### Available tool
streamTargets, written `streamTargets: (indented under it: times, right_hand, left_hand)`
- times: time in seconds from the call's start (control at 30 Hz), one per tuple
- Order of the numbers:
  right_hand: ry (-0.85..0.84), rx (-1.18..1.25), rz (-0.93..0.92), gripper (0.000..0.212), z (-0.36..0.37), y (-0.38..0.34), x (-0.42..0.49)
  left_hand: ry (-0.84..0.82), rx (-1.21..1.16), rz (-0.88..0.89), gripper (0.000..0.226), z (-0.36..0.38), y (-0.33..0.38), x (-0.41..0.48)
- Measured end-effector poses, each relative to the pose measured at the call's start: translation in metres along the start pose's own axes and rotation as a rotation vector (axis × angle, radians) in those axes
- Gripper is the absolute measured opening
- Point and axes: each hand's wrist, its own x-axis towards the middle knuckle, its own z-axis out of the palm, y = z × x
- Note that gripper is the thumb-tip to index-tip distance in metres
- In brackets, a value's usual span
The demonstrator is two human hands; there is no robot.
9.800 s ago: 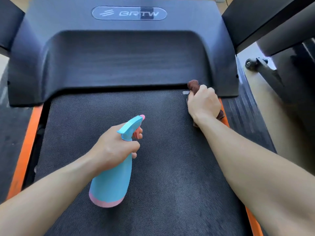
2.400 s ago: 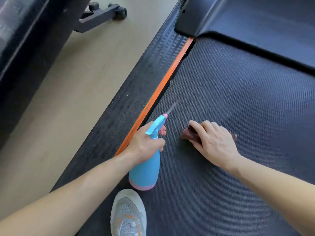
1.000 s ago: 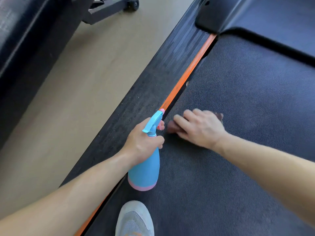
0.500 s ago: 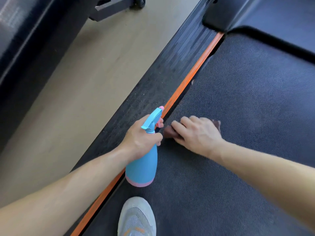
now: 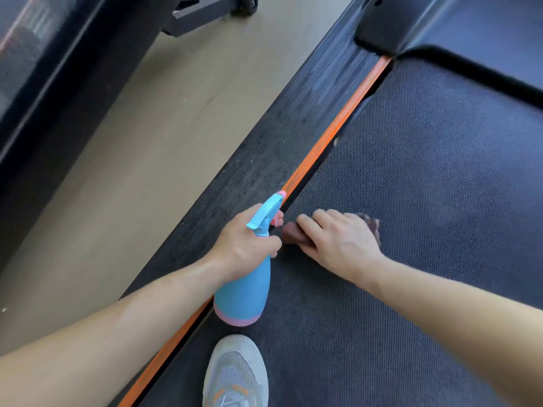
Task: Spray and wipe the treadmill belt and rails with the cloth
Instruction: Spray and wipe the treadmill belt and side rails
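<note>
My left hand [image 5: 245, 245] grips the neck of a light blue spray bottle [image 5: 245, 292] with a pink base and nozzle tip, held over the left edge of the dark treadmill belt [image 5: 426, 201]. My right hand [image 5: 340, 240] lies with its fingers stretched over a brown cloth [image 5: 293, 233], pressing it onto the belt right beside the bottle. Most of the cloth is hidden under the hand. An orange strip [image 5: 332, 133] runs between the belt and the black ribbed left rail [image 5: 264, 154].
My grey shoe [image 5: 235, 374] stands on the belt at the bottom edge. The treadmill's dark motor cover [image 5: 458, 24] sits at the top right. Tan floor [image 5: 132, 157] lies left of the rail, with another black machine frame and a wheel [image 5: 246, 1] beyond.
My right hand has slid the cloth left across the belt towards the orange strip and the bottle. The spray seen earlier has stopped, and the view has drifted slightly.
</note>
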Motion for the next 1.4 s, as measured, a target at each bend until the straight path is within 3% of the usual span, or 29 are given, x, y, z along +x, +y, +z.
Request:
streamTargets:
  times: [0.2, 0.43, 0.67, 0.77, 0.9, 1.0, 1.07, 1.27, 1.33, 1.4]
  right_hand:
    - [-0.092, -0.017, -0.015, 0.037, -0.017, 0.001, -0.050]
    - [-0.130, -0.010, 0.019, 0.035, -0.027, -0.007, -0.076]
    - [-0.149, 0.006, 0.045, 0.038, -0.031, -0.003, -0.070]
    - [-0.099, -0.006, 0.177, 0.037, -0.033, 0.008, -0.049]
    - [0.020, 0.002, 0.471, 0.043, -0.029, 0.039, 0.018]
    - [0.020, 0.047, 0.725, 0.044, -0.021, 0.045, 0.070]
    - [0.002, 0.009, 0.675, 0.041, -0.014, 0.026, 0.071]
    - [-0.090, 0.011, -0.098, 0.035, -0.006, -0.022, -0.006]
    - [-0.063, -0.093, -0.091, 0.035, -0.007, 0.004, 0.012]
    - [0.020, -0.187, 0.127, 0.034, -0.010, 0.036, 0.041]
  left_hand:
    - [-0.066, 0.009, -0.031, 0.058, 0.007, -0.011, -0.013]
    - [-0.027, 0.046, -0.103, 0.060, 0.013, -0.033, -0.045]
    - [0.002, 0.014, -0.159, 0.035, 0.009, -0.030, -0.052]
    - [-0.027, -0.015, -0.143, 0.057, 0.004, -0.032, -0.050]
    - [-0.124, 0.020, -0.096, 0.060, -0.002, -0.030, -0.048]
    - [-0.132, 0.058, -0.052, 0.064, -0.007, -0.031, -0.045]
    - [-0.095, 0.044, -0.018, 0.070, -0.013, -0.031, -0.041]
    - [-0.047, 0.037, 0.000, 0.053, -0.025, -0.022, -0.026]
    - [-0.046, 0.050, -0.004, 0.051, -0.023, -0.019, -0.022]
    - [-0.055, 0.065, -0.009, 0.051, -0.021, -0.016, -0.021]
